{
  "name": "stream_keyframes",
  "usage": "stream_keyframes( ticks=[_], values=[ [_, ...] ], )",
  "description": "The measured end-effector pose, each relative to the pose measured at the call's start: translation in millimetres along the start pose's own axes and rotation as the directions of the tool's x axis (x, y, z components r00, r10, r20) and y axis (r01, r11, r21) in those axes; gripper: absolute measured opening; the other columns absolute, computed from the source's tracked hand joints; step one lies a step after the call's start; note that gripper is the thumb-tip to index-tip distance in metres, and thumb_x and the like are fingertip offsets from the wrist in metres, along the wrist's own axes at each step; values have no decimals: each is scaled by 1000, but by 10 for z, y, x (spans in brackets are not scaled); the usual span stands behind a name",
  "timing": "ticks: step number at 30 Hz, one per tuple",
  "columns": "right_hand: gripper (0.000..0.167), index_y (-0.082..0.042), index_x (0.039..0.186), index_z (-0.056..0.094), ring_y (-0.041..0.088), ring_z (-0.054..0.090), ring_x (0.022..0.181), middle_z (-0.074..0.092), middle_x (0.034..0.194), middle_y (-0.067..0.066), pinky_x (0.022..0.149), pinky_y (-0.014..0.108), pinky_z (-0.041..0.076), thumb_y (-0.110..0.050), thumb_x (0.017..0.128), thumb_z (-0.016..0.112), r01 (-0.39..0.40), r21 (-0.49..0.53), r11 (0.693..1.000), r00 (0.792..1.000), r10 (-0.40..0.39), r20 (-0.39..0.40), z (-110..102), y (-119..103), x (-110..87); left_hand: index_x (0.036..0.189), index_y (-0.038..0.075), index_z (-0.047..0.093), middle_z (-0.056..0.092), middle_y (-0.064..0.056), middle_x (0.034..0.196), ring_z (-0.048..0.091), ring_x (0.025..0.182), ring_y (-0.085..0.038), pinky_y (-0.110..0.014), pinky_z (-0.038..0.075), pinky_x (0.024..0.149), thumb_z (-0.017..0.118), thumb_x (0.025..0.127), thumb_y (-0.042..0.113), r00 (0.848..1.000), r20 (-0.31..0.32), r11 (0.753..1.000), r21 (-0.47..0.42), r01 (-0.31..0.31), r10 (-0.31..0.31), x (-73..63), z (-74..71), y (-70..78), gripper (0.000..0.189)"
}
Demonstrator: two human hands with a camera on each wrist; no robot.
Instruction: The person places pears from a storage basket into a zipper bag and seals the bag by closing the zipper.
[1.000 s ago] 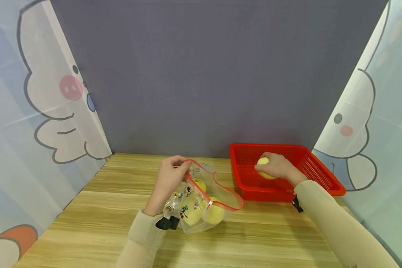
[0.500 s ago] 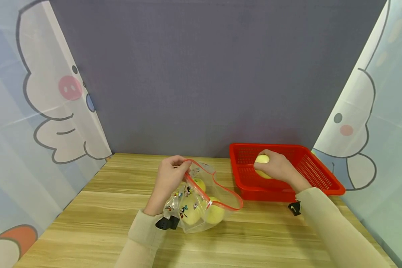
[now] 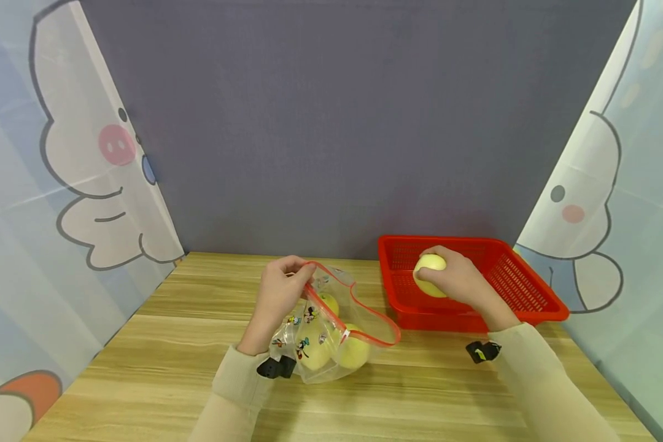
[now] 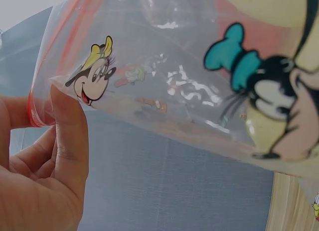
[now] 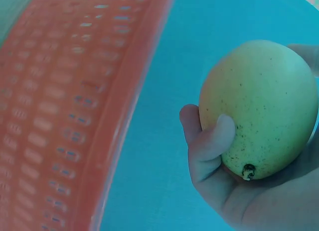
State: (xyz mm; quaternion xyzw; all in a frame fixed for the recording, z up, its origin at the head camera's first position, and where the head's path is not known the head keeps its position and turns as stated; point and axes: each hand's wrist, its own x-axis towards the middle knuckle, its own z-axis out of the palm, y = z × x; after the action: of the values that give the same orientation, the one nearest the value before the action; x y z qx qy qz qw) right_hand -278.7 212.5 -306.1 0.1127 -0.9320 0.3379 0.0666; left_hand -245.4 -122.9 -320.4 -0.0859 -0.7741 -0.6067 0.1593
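Observation:
In the head view my left hand (image 3: 283,285) pinches the red-edged rim of a clear zip bag (image 3: 296,328) printed with cartoon figures. The bag's mouth gapes to the right, and several yellow fruits (image 3: 355,353) lie inside it. My right hand (image 3: 461,279) grips another yellow fruit (image 3: 430,275) over the red basket (image 3: 422,320). Seen from the right wrist, this fruit (image 5: 259,106) is smooth and egg-shaped, with dark specks and a short stem nub. The thumb and fingers wrap around its sides. In the left wrist view, thumb and fingers (image 4: 70,141) hold the bag's edge.
The perforated basket stands at the back right of the wooden table (image 3: 160,368), close to the grey back panel (image 3: 309,135). Curtains with cartoon prints hang on the left (image 3: 88,184) and right (image 3: 580,221). Each wrist wears a black camera (image 3: 276,367).
The right hand has risen slightly and shifted left with the yellow fruit, turning so more of the fruit shows. The left hand and the bag have stayed in place.

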Motion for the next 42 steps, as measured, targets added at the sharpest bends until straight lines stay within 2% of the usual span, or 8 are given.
stream_keyframes(
  ticks=[10, 17, 22, 26, 32, 34, 42],
  values=[
    [41, -12, 130, 60, 26, 57, 86, 63, 114, 13, 66, 35, 52, -29, 93, 65, 32, 110, 993, 999, -30, -17, -24, -72, -147, 93, 1, 75, 68, -17, 80, 62, 55, -17, -30, 57, 53, 69, 98, 15, 1000, -2, 1000, 0, -3, 3, 0, 5, -1, 16],
    [40, -13, 129, 61, 28, 57, 86, 62, 115, 13, 63, 36, 53, -28, 92, 66, 44, 176, 983, 999, -39, -27, -15, -183, -195, 92, 3, 75, 68, -11, 76, 62, 54, -20, -48, 59, 57, 68, 99, 15, 1000, 0, 1000, 5, -4, 4, -3, 1, -2, 16],
    [37, -12, 126, 63, 29, 56, 85, 62, 115, 13, 65, 37, 54, -24, 92, 66, 75, 205, 976, 997, -67, -45, 3, -277, -219, 91, 3, 75, 67, -9, 75, 62, 54, -21, -52, 58, 58, 68, 99, 16, 1000, 2, 1000, -4, -8, 8, -6, 1, -1, 16],
    [35, -11, 125, 64, 28, 56, 84, 62, 115, 12, 65, 37, 53, -21, 91, 65, 113, 222, 968, 993, -102, -60, 20, -346, -236, 90, 3, 75, 67, -9, 75, 62, 53, -21, -50, 59, 57, 68, 98, 15, 1000, 2, 1000, -10, -11, 11, -8, 5, 5, 16],
    [36, -10, 124, 64, 27, 57, 83, 63, 113, 11, 65, 37, 53, -19, 90, 66, 149, 254, 956, 988, -136, -66, 57, -433, -271, 90, 3, 74, 67, -9, 75, 62, 54, -20, -30, 56, 51, 68, 98, 14, 1000, 4, 1000, -19, -8, 8, -8, 10, -2, 16],
    [35, -10, 124, 64, 27, 57, 84, 64, 113, 10, 66, 37, 54, -19, 90, 67, 154, 269, 951, 988, -142, -64, 71, -459, -281, 89, 3, 74, 67, -9, 75, 62, 54, -20, -29, 56, 50, 68, 98, 14, 1000, 4, 1000, -20, -10, 10, -8, 10, -2, 16],
    [35, -10, 124, 63, 27, 57, 86, 62, 112, 11, 67, 38, 54, -18, 90, 67, 168, 314, 934, 986, -158, -59, 112, -536, -324, 92, 3, 75, 67, -9, 76, 62, 54, -21, -52, 59, 59, 68, 98, 15, 1000, 8, 1000, -11, -9, 9, -11, 1, 10, 16]
  ],
)
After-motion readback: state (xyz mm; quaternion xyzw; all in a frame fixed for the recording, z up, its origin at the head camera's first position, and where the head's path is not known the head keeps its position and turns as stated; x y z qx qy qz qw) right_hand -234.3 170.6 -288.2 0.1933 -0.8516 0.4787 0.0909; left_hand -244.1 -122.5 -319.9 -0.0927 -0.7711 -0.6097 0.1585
